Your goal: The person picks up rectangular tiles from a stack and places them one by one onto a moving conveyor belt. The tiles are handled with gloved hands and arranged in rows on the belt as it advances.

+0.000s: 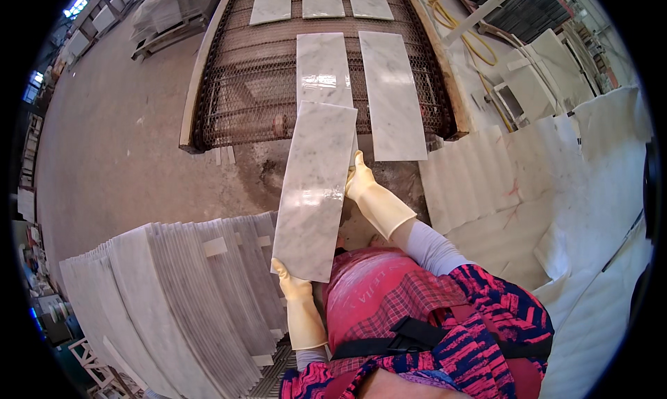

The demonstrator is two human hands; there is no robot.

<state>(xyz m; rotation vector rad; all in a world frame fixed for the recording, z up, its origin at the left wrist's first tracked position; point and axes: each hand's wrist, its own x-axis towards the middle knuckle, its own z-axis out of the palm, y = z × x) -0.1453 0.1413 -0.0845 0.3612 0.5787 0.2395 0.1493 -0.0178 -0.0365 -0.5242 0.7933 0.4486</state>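
Between my gloved hands is a long, polished marble tile (pixel 314 184), white with grey veins. My left hand (pixel 292 288), in a cream rubber glove, grips its near end, thumb on top. My right hand (pixel 361 180), gloved alike, holds the tile's right edge, with most fingers hidden beneath. The tile's far end overlaps another marble tile (pixel 321 65) lying on a mesh conveyor belt (pixel 243 86). To the right of that one, a second tile (pixel 394 93) juts past the belt's near end. Several more tiles lie farther up the belt.
A long row of stacked marble tiles (pixel 187 288) stands on edge at my lower left. On my right is a surface covered with white foam sheeting (pixel 486 184). A yellow hose (pixel 479 45) runs beside the conveyor. A wrapped pallet load (pixel 170 13) sits far left.
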